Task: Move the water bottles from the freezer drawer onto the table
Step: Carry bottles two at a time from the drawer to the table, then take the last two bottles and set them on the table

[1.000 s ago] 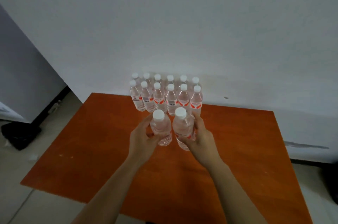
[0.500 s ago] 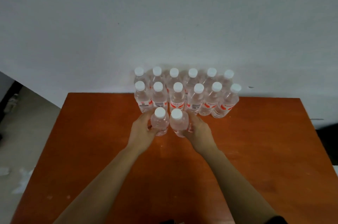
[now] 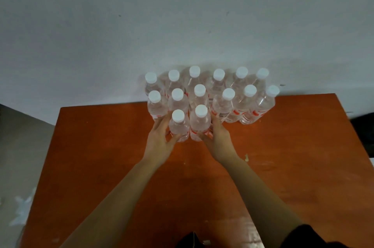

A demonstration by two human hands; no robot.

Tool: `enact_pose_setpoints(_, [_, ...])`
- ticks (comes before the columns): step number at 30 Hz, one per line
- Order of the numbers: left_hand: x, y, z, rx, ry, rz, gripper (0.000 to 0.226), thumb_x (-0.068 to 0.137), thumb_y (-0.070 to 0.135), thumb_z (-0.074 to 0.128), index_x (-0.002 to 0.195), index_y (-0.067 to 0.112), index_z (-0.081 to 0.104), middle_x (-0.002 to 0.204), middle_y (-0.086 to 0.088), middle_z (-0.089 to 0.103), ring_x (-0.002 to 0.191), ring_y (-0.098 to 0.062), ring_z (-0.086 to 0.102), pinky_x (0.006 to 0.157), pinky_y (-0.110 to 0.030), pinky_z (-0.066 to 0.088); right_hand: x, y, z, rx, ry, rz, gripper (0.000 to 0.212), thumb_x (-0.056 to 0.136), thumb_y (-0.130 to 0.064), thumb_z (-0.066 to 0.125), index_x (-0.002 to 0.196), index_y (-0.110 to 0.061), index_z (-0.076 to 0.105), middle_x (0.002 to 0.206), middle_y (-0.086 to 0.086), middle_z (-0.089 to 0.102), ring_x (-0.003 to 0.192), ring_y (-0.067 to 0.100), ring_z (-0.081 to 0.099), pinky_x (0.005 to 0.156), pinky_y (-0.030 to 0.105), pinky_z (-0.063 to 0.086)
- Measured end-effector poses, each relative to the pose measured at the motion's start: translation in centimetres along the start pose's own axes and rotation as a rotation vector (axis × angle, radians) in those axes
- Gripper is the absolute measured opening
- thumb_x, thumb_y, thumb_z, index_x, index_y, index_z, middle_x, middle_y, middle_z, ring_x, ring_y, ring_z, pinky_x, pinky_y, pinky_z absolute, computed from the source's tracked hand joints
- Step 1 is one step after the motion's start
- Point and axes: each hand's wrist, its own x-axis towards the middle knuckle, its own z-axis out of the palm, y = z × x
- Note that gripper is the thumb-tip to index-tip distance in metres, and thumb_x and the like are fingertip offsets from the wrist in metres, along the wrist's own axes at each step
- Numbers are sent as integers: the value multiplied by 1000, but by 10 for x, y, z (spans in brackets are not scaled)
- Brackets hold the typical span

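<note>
Water bottles (image 3: 210,94) are standing upright in 2 rows of 6 at the far edge of the orange table (image 3: 101,156), packed cap to cap against the white wall (image 3: 182,15), presumably so they are bracing one another and leaving the nearer tabletop free. 2 more are being set just in front of them, beginning a 3rd row. The left hand (image 3: 159,140) is curling partway around the left front bottle (image 3: 179,126), thumb on the near face and fingers reaching round its outer side, gripping the body low near the red label. The right hand (image 3: 219,138) is doing the same to the right front bottle (image 3: 200,122) from the opposite side. Both grips are wrapped on the bottles rather than flat or loose. The pair are touching each other and sitting close against the row behind. Whether their bases are resting on the wood I cannot tell. Holding low on the body is likely giving steadier control for nudging them into line. The freezer drawer is not in view.
</note>
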Motion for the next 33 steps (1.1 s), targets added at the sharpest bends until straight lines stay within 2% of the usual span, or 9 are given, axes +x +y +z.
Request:
enact_pose_setpoints(5, [-5, 12, 2, -10, 18, -4, 72, 89, 29, 72, 149, 33, 34, 154, 5, 41, 139, -20, 44, 109, -48, 45, -6, -2, 2, -24, 1, -7, 88, 87, -17, 74, 157, -20, 20, 148, 6, 50, 135, 27, 49, 108, 50, 46])
enact_pose_setpoints(10, [-16, 42, -5, 127, 81, 90, 74, 95, 35, 63, 156, 29, 21, 162, 6, 27, 148, -18, 27, 111, -37, 28, -22, -2, -23, -126, -49, -52, 101, 87, -11, 69, 159, -26, -1, 156, 8, 38, 127, 29, 55, 96, 38, 53])
enact_pose_setpoints(13, [-22, 66, -8, 253, 161, 205, 66, 101, 41, 51, 157, 24, 20, 164, 0, 23, 151, -22, 21, 113, -39, 24, -44, -11, -59, -171, 95, -116, 83, 96, -13, 59, 160, -22, 6, 162, 8, 27, 136, 27, 46, 95, 27, 43])
enact_pose_setpoints(15, [-26, 87, -4, 337, 212, 308, 60, 104, 43, 41, 155, 18, 25, 163, -7, 25, 151, -26, 20, 119, -47, 26, -63, -17, -88, -217, 261, -166, 68, 104, -27, 49, 159, -23, 10, 165, 5, 18, 146, 25, 32, 99, 28, 41])
enact_pose_setpoints(18, [-40, 134, 14, 395, 226, 401, 60, 104, 47, 26, 157, 19, 22, 165, -10, 17, 153, -26, 10, 121, -55, 19, -103, -10, -137, -372, 518, -162, 62, 107, -43, 36, 160, -21, 13, 167, 8, 8, 153, 24, 11, 118, 39, 27])
enact_pose_setpoints(20, [-57, 172, 35, 448, 228, 448, 63, 103, 52, 19, 159, 22, 14, 167, -9, 5, 154, -26, -1, 122, -54, 11, -141, 2, -171, -464, 650, -105, 62, 106, -48, 34, 159, -24, 14, 167, 9, 4, 155, 25, 1, 123, 48, 18])
enact_pose_setpoints(24, [-116, 249, 98, 482, 153, 565, 68, 101, 60, 14, 159, 27, 3, 167, -5, -11, 152, -23, -16, 122, -55, 1, -248, 46, -235, -586, 842, 70, 66, 104, -54, 31, 159, -22, 18, 167, 13, 1, 154, 29, -6, 124, 52, 8])
enact_pose_setpoints(30, [-265, 356, 222, 410, -81, 822, 73, 98, 64, 16, 159, 27, 0, 166, -3, -15, 152, -21, -18, 123, -54, 1, -469, 126, -312, -668, 1047, 420, 76, 98, -66, 23, 160, -23, 14, 167, 11, -5, 154, 29, -10, 123, 53, 3])
enact_pose_setpoints(33, [-355, 401, 283, 365, -225, 966, 72, 98, 64, 15, 158, 30, -5, 166, -3, -17, 151, -20, -21, 123, -53, 0, -593, 156, -334, -687, 1174, 594, 77, 97, -65, 29, 160, -24, 13, 167, 12, -5, 154, 30, -9, 123, 54, 5])
